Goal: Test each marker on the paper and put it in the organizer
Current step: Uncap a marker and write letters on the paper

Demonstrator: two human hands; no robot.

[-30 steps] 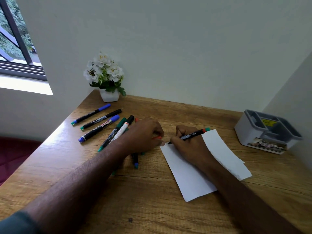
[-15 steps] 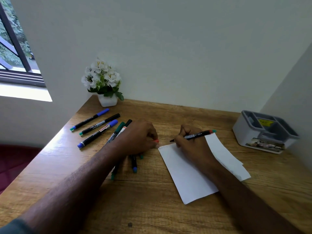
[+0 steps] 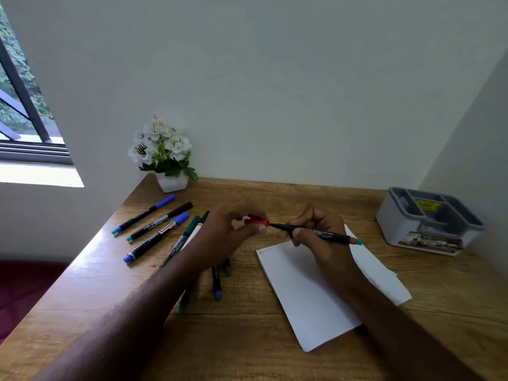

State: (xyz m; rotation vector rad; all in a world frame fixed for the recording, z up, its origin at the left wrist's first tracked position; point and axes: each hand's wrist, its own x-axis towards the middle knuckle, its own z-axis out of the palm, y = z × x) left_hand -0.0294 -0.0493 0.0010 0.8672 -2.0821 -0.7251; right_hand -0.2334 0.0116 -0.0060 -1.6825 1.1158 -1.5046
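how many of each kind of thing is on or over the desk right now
markers lying on the desk: 7 in view, some partly hidden under an arm
marker held in the right hand: 1
red cap pinched in the left hand: 1
paper: 1
organizer: 1
flower pot: 1
total: 12

We see a wooden desk (image 3: 275, 353) set into a corner. On it lie loose markers (image 3: 156, 237) at left, white paper (image 3: 305, 292) centrally, a grey organizer (image 3: 428, 221) at right, and a potted white flower plant (image 3: 165, 158) at the back.
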